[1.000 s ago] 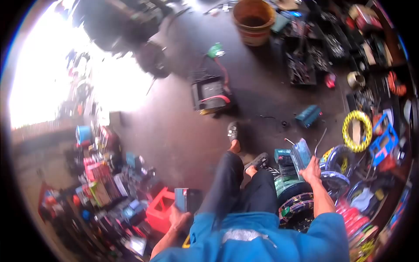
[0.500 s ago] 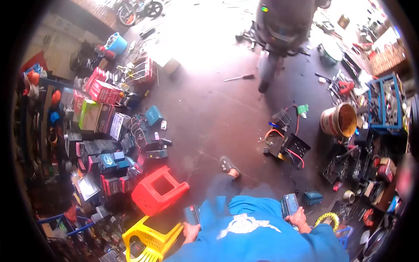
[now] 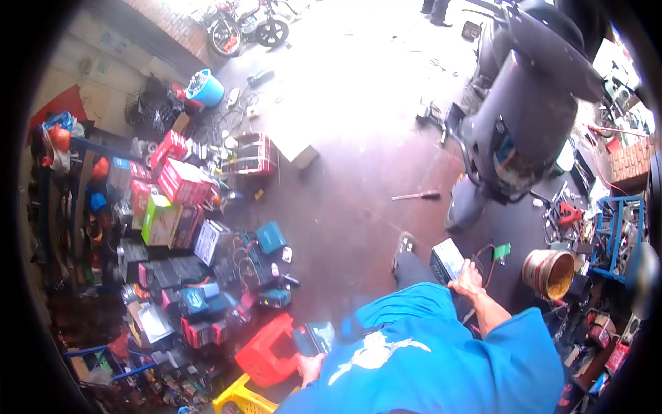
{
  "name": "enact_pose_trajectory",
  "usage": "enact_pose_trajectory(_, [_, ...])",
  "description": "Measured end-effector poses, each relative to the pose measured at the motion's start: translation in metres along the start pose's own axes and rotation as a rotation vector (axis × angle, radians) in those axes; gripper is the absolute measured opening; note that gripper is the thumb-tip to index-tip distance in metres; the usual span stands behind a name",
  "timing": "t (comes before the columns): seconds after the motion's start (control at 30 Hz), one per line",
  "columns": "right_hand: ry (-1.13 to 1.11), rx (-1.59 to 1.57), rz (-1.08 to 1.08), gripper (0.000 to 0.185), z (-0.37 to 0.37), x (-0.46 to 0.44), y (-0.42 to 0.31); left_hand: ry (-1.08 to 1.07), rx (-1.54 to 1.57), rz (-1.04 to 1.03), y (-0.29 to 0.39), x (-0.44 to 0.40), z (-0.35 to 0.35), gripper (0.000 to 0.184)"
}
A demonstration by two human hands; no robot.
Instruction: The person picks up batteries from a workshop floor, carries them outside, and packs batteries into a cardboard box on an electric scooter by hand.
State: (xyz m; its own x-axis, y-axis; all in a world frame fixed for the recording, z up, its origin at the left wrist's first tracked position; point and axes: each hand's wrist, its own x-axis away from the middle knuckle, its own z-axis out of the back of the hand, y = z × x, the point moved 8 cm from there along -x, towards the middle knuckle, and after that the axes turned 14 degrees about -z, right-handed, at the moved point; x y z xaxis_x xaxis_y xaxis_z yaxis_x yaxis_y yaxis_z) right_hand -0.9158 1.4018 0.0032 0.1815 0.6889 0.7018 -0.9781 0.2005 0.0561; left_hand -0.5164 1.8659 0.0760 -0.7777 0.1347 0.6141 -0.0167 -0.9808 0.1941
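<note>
So both hands are full here. Right hand (image 3: 469, 278) has its fingers closed around the near end of a pale-faced battery-like block (image 3: 448, 260), out ahead of the body near the scooter (image 3: 507, 131). Left hand (image 3: 309, 368) grips a teal-and-dark battery (image 3: 316, 338) low by the person's side, right by the red plastic stool (image 3: 265, 353). Can't tell if those two touch.

My worry: each block hangs off one bare hand, held at one end. If they're as heavy as they look, a greasy palm could let one tip and drop, maybe onto the shoe (image 3: 405, 243). The left one could also snag the red stool or the yellow plastic stool (image 3: 245, 397) if it swings. There's a screwdriver (image 3: 423, 196) lying on the floor ahead, easy to roll an ankle on, and loose wiring by the green piece (image 3: 502, 252) could catch a foot.
</note>
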Motion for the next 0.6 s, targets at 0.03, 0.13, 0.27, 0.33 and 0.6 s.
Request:
enact_pose_trajectory(0.03, [0.018,-0.005,0.04,0.09,0.023,-0.024,-0.034,0.021,0.045,0.011,0.034,-0.01,0.01,0.087])
enact_pose_trajectory(0.13, [0.056,0.021,0.131,0.089,0.091,-0.09,-0.12,0.013,0.192,0.018,0.146,-0.034,0.034,0.083])
enact_pose_trajectory(0.27, [0.076,0.071,0.144,0.087,0.182,-0.161,-0.242,-0.069,0.202,-0.013,0.259,-0.124,0.045,0.079])
enact_pose_trajectory(0.33, [0.059,0.081,0.124,0.088,0.215,-0.195,-0.295,-0.087,0.025,0.0,0.289,-0.197,0.042,0.08])
enact_pose_trajectory(0.6, [-0.064,0.016,-0.14,0.099,0.339,-0.304,-0.445,-0.104,-0.063,-0.074,0.554,-0.4,0.137,0.083])
